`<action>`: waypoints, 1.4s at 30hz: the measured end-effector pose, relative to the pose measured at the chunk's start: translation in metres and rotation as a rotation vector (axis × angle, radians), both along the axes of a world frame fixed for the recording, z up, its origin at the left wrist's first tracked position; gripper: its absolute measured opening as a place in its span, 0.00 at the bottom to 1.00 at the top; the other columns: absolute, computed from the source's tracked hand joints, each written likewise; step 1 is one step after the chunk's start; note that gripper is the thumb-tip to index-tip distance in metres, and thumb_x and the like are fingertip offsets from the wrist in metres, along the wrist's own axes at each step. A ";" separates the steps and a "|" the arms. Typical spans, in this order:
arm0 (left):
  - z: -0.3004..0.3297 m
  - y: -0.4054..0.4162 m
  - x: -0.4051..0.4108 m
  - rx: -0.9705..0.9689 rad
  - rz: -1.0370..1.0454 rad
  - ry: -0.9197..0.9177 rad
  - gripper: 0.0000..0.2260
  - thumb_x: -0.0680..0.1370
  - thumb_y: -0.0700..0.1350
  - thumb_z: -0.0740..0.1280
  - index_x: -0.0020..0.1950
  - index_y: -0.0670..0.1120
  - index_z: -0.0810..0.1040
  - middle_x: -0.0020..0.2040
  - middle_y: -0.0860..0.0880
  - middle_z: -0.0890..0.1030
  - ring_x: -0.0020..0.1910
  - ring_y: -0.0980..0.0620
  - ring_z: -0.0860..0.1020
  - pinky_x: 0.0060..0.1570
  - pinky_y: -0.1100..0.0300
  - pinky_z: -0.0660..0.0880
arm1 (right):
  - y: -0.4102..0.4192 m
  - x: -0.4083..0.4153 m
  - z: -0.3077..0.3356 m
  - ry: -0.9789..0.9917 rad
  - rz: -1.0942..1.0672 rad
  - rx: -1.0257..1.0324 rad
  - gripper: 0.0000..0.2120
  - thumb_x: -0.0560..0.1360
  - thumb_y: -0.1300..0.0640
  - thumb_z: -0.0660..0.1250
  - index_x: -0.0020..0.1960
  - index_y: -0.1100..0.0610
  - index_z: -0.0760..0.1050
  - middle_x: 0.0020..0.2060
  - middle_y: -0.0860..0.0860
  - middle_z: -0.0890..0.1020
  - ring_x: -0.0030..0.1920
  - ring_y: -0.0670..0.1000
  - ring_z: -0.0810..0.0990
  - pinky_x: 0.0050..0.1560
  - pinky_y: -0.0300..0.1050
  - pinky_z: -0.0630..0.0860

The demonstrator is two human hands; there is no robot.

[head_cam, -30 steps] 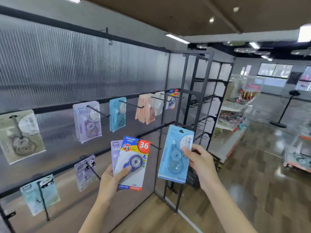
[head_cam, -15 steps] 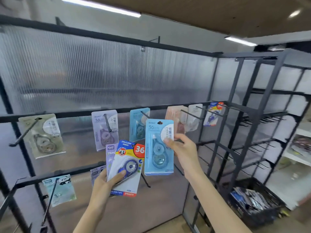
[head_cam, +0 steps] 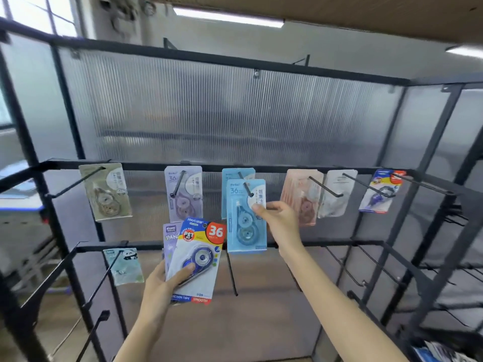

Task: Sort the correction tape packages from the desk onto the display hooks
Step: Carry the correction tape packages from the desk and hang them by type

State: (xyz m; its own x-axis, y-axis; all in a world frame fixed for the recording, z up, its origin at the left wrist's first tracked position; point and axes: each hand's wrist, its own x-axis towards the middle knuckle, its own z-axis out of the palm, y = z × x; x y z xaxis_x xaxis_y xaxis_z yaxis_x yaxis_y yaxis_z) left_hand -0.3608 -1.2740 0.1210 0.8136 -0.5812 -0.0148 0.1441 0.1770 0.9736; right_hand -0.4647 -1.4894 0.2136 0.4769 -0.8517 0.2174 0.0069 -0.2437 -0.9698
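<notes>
Right hand point(head_cam: 281, 226) pinches the light blue package point(head_cam: 246, 218) at its right edge, thumb on the front, card hanging left of the palm; its hole sits on the upper rail's third hook point(head_cam: 247, 189), in front of a matching blue package point(head_cam: 236, 175); left hand point(head_cam: 163, 286) grips two packages below, the blue-and-white package point(head_cam: 197, 259) in front of a lilac package point(head_cam: 171, 233).

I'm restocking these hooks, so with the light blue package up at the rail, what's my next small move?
Probably slide the light blue package back along its hook and release it: the right hand pinches it with the hook tip through its hole, in front of a matching blue package.
</notes>
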 end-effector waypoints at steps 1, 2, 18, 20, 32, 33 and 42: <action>0.000 0.003 -0.002 0.006 0.019 -0.005 0.27 0.59 0.52 0.77 0.56 0.46 0.80 0.49 0.44 0.86 0.46 0.42 0.85 0.43 0.51 0.80 | -0.004 0.008 0.000 0.016 -0.004 -0.007 0.16 0.69 0.49 0.76 0.49 0.56 0.76 0.44 0.48 0.83 0.45 0.47 0.82 0.45 0.45 0.78; 0.000 0.005 -0.003 0.015 0.037 -0.012 0.29 0.58 0.55 0.77 0.56 0.45 0.80 0.49 0.44 0.86 0.46 0.41 0.85 0.42 0.51 0.80 | -0.008 0.016 0.001 0.029 -0.013 -0.008 0.15 0.69 0.49 0.75 0.48 0.56 0.75 0.44 0.47 0.82 0.45 0.47 0.81 0.44 0.45 0.77; 0.020 0.039 -0.015 -0.018 0.110 -0.049 0.33 0.57 0.54 0.77 0.59 0.44 0.79 0.51 0.44 0.86 0.48 0.40 0.84 0.50 0.44 0.79 | -0.037 0.073 -0.022 0.054 -0.134 0.177 0.18 0.73 0.54 0.73 0.51 0.67 0.74 0.47 0.58 0.81 0.46 0.54 0.80 0.28 0.40 0.67; 0.021 0.044 -0.015 -0.020 0.104 -0.052 0.30 0.60 0.52 0.77 0.59 0.44 0.78 0.51 0.44 0.86 0.48 0.40 0.84 0.51 0.45 0.79 | -0.025 0.063 -0.024 0.041 -0.136 0.177 0.13 0.74 0.58 0.70 0.48 0.67 0.72 0.44 0.57 0.80 0.45 0.53 0.79 0.27 0.38 0.67; 0.031 0.063 -0.009 -0.029 0.017 -0.041 0.24 0.65 0.47 0.73 0.59 0.42 0.78 0.50 0.43 0.86 0.45 0.42 0.85 0.35 0.56 0.80 | 0.112 0.021 -0.027 0.017 0.388 0.152 0.09 0.76 0.49 0.67 0.49 0.55 0.78 0.45 0.50 0.85 0.48 0.49 0.84 0.51 0.44 0.80; 0.031 0.064 -0.009 -0.030 0.004 -0.038 0.24 0.65 0.47 0.73 0.60 0.42 0.78 0.51 0.43 0.86 0.45 0.42 0.85 0.35 0.57 0.80 | 0.116 0.020 -0.028 0.020 0.404 0.144 0.11 0.76 0.49 0.68 0.49 0.56 0.78 0.45 0.50 0.85 0.47 0.49 0.84 0.51 0.44 0.80; 0.025 0.057 -0.012 0.006 -0.140 -0.052 0.30 0.60 0.52 0.78 0.59 0.44 0.78 0.51 0.44 0.86 0.47 0.41 0.85 0.37 0.54 0.81 | 0.118 -0.003 -0.038 -0.037 0.225 0.157 0.07 0.76 0.57 0.69 0.49 0.61 0.77 0.43 0.54 0.85 0.42 0.49 0.84 0.38 0.39 0.79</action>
State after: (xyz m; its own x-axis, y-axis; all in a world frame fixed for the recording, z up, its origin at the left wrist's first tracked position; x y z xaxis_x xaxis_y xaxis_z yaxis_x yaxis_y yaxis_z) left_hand -0.3728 -1.2173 0.1462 0.7243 -0.6892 0.0217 0.1162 0.1530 0.9814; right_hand -0.4679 -1.3718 0.1757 0.6517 -0.7502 0.1121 0.0801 -0.0789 -0.9937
